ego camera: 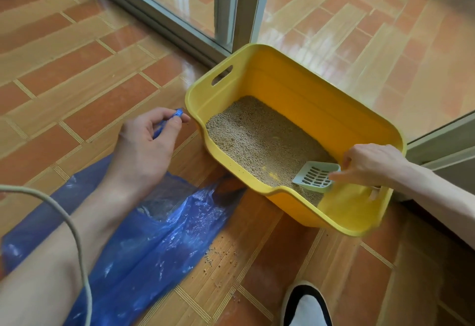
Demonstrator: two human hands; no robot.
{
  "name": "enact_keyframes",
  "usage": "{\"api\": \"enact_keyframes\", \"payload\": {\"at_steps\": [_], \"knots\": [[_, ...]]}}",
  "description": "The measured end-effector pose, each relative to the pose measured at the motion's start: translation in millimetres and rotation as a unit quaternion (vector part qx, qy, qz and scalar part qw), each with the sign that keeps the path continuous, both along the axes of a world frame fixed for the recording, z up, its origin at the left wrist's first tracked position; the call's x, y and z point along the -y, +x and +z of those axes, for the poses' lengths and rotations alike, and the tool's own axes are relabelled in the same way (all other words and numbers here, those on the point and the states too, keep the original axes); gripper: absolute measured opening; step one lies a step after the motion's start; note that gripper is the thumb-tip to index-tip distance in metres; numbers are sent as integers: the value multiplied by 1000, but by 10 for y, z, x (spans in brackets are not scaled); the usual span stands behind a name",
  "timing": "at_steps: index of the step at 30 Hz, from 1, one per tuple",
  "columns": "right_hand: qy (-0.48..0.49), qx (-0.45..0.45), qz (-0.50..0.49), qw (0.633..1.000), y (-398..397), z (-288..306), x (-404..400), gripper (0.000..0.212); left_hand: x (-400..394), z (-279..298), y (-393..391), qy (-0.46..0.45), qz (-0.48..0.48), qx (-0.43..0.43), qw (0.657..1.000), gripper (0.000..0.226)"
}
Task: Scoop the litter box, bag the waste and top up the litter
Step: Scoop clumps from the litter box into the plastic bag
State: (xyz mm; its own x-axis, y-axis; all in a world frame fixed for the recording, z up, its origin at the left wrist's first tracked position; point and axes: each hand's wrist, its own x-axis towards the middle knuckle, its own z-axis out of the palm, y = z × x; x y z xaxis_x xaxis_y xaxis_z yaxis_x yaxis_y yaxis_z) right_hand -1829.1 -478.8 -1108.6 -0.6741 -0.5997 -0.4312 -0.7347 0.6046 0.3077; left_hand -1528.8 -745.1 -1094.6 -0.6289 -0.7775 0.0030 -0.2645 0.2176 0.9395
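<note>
- Lighting: bright daylight reaches you through the glass door (180, 1) beyond the yellow litter box (295, 86).
- Glare: pale streaks shine on the floor tiles (77, 63) left of and beyond the box; white glints fleck the blue bag (154, 243) near it.
- Shadows: soft, short, pooled under the box's near rim.
- Focus: your view is sharp around the box.
- Edges: wide-angle bending curves the tile lines; the corners smear, and the upper right corner fades.
</note>
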Motion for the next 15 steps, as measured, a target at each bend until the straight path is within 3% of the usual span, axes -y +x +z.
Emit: {"api": "enact_keyframes", "payload": {"at_steps": [3, 7, 11, 15], "knots": [[-88, 5, 31, 996, 165, 96, 216, 52, -9, 33, 26, -3, 3, 5, 1000, 21], [-195, 129, 35, 972, 434, 234, 622, 37, -26, 84, 82, -15, 15, 14, 1000, 21], [-291, 232, 104, 922, 806, 373, 973, 30, -12, 143, 129, -14, 26, 14, 999, 20], [-276, 289, 230, 888, 1253, 341, 1314, 20, -3, 176, 181, -24, 31, 14, 999, 21]]}}
